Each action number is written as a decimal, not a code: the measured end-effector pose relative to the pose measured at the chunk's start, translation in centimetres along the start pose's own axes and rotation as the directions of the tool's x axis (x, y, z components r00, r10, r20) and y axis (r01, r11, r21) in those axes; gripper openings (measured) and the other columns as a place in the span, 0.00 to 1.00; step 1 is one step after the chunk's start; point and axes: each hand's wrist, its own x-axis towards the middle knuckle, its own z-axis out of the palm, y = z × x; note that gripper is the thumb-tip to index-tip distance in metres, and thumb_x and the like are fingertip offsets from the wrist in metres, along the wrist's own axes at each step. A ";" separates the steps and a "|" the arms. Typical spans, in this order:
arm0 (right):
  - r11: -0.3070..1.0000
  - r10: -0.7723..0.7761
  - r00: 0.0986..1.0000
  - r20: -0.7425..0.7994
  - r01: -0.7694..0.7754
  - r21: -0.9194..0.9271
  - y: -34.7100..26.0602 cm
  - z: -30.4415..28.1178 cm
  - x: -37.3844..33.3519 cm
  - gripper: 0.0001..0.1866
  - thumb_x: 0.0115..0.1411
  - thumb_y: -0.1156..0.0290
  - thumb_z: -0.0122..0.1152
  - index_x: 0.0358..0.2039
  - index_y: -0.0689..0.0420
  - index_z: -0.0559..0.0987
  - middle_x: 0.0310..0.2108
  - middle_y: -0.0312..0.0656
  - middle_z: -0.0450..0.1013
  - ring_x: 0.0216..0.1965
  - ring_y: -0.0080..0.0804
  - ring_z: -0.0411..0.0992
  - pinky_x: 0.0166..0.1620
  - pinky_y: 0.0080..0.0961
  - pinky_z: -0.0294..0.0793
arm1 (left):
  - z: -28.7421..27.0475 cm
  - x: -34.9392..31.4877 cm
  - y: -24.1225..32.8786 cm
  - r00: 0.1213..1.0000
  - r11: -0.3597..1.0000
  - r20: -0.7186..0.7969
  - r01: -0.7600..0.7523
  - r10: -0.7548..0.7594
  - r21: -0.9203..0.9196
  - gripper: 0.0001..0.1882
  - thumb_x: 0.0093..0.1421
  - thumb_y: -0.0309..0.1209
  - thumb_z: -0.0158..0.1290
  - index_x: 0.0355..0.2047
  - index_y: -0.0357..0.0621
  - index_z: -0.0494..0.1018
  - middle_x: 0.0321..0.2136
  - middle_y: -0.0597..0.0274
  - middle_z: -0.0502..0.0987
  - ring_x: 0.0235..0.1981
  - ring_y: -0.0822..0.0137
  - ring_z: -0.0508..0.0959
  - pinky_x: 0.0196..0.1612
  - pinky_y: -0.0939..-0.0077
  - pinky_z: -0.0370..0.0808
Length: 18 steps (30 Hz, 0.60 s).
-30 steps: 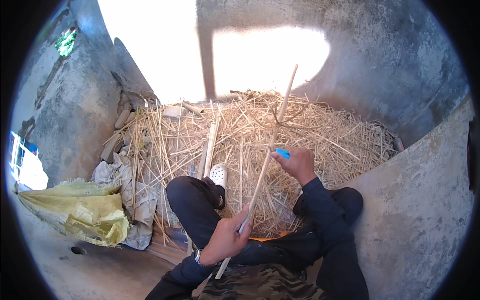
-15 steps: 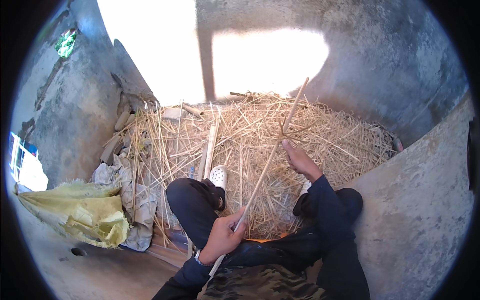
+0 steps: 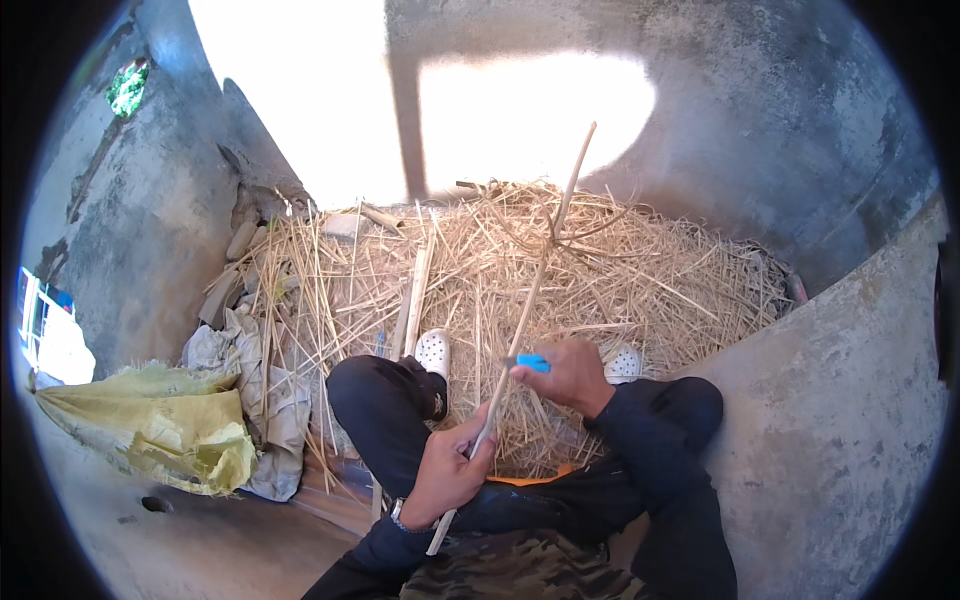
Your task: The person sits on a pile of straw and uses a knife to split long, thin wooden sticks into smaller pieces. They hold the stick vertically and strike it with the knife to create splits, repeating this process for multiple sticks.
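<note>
A long, thin, pale wooden stick slanted from near left to far right above the straw, held at its near part in the closed left hand. The right hand was wrapped round a small tool with a bright blue handle, whose short dark tip, apparently a blade, met the stick just beyond the left hand. A slip toward the near side could have carried that edge into the left thumb or the dark-trousered left knee. The thin-branched knot farther up might have caught the edge and made it jump; the far end, unsupported, could have swayed under pressure. Below, white perforated clogs stood on loose golden straw, where a dropped tool might have been hard to find. A frayed yellow woven sack lay to the left, apart from the work.
</note>
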 end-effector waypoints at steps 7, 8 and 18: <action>0.997 0.034 0.999 -0.041 -0.036 -0.069 0.6 -0.7 0.9 0.36 0.51 0.30 0.53 0.12 0.53 0.73 0.10 0.44 0.68 0.13 0.43 0.70 0.18 0.37 0.66 | 0.1 -0.4 0.7 0.999 0.981 0.013 -0.048 0.046 0.189 0.22 0.61 0.22 0.48 0.56 0.35 0.67 0.19 0.66 0.68 0.24 0.83 0.65 0.27 0.84 0.66; 0.998 0.016 1.000 -0.027 -0.017 -0.061 0.3 -0.6 0.2 0.35 0.51 0.30 0.53 0.12 0.53 0.74 0.10 0.44 0.68 0.13 0.43 0.70 0.18 0.37 0.66 | 0.0 -0.6 1.2 1.000 0.979 0.018 -0.025 0.022 0.202 0.22 0.60 0.22 0.48 0.56 0.34 0.67 0.19 0.65 0.68 0.24 0.83 0.65 0.27 0.84 0.67; 0.998 0.049 0.995 -0.092 -0.053 -0.044 1.0 -0.3 0.9 0.36 0.51 0.29 0.53 0.13 0.53 0.76 0.10 0.43 0.68 0.14 0.43 0.70 0.18 0.37 0.65 | -0.5 -0.9 1.3 0.997 0.965 0.028 -0.072 0.068 0.252 0.22 0.60 0.23 0.49 0.55 0.31 0.66 0.18 0.61 0.68 0.23 0.82 0.66 0.27 0.83 0.68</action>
